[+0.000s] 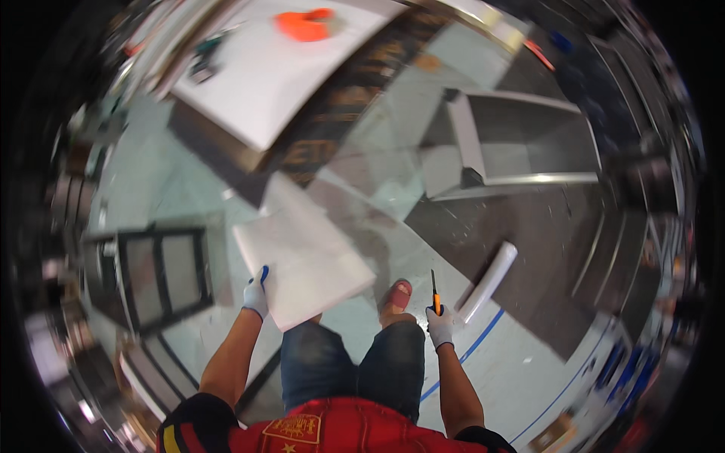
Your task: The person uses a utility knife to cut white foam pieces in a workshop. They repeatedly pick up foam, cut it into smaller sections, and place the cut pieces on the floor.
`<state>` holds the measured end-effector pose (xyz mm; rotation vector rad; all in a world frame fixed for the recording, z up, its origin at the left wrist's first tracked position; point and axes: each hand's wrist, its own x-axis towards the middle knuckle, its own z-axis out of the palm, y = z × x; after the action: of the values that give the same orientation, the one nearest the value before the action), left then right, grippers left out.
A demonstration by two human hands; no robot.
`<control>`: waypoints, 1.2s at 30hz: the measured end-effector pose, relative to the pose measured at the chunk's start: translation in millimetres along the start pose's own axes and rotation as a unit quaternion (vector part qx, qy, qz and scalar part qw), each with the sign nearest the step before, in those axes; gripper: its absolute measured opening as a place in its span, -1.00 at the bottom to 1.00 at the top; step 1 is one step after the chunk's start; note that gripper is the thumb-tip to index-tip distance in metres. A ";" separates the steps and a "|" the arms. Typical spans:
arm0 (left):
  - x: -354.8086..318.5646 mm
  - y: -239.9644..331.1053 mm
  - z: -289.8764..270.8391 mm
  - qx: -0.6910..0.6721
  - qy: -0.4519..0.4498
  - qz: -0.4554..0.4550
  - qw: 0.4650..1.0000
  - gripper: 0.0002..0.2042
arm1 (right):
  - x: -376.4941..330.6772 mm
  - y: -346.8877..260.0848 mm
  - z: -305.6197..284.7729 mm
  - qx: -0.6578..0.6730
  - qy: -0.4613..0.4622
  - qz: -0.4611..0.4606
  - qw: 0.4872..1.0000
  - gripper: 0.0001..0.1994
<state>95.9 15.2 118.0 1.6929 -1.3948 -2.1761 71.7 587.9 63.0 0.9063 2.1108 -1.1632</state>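
Observation:
My left hand (256,295), in a white glove with blue fingertips, is closed on the left edge of a white sheet (310,260). The sheet looks folded or layered and hangs in front of my left leg; whether it is paper or thin foam I cannot tell. A box cutter (436,300) with an orange handle is gripped in my gloved right hand (440,328), its dark blade out and pointing away from me. Just right of that hand, a white roll (487,283) lies slanted on the floor.
Ahead stands a white-topped table (264,83) bearing an orange item (306,24). An open grey frame-like box (529,140) sits at far right on dark sheeting (521,249). To the left is a black-framed unit (162,275). Blue tape (483,336) marks the floor.

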 end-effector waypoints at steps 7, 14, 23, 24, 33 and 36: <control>-266.3 82.6 -81.3 0.033 0.055 0.054 0.996 -0.51 | -29.3 -126.2 -25.6 -0.160 -0.197 -0.230 0.940 -0.82; -399.6 139.1 -186.7 0.124 0.137 0.276 0.943 -0.54 | -132.4 -293.4 34.6 -0.223 -0.326 -0.315 0.863 -0.87; -562.7 163.3 -287.7 0.113 0.233 0.344 0.903 -0.38 | -344.0 -385.0 150.8 -0.068 -0.500 -0.400 0.765 -0.89; -571.8 160.1 -299.9 0.095 0.230 0.353 0.902 -0.37 | -366.3 -390.2 161.7 -0.046 -0.527 -0.401 0.748 -0.89; -563.7 105.0 -350.3 -0.104 0.149 0.400 0.898 -0.06 | -520.7 -405.7 270.5 0.178 -0.676 -0.367 0.613 -0.64; -543.3 85.6 -335.6 -0.139 0.170 0.424 0.879 -0.10 | -546.8 -444.7 280.1 0.075 -0.681 -0.361 0.633 -0.60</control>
<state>540.0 49.2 583.6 0.9929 -1.2878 -1.4118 104.8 9.6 552.6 -0.8231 0.9480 -1.5862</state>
